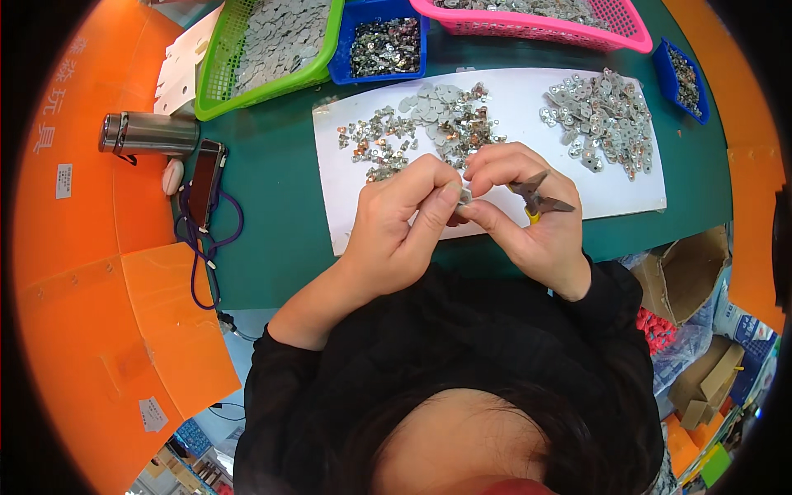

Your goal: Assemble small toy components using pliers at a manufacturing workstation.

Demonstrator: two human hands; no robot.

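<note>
My left hand (404, 219) and my right hand (528, 210) meet over the near edge of a white sheet (511, 103) on the green table (272, 181). Both pinch one small grey metal piece (464, 196) between their fingertips. My right hand also holds small pliers (540, 196) with yellow handles, jaws pointing right. Beyond my hands, loose small metal parts (429, 124) lie in a heap on the sheet. A second heap of grey metal parts (602, 120) lies at the sheet's right end.
At the back stand a green basket (256, 58), a blue tray (384, 41), a pink basket (536, 21) and a small blue bin (683, 78), all with metal parts. A steel flask (148, 134), a phone (206, 177) with purple cord and orange panels (124, 289) are left. Cardboard boxes (689, 276) sit right.
</note>
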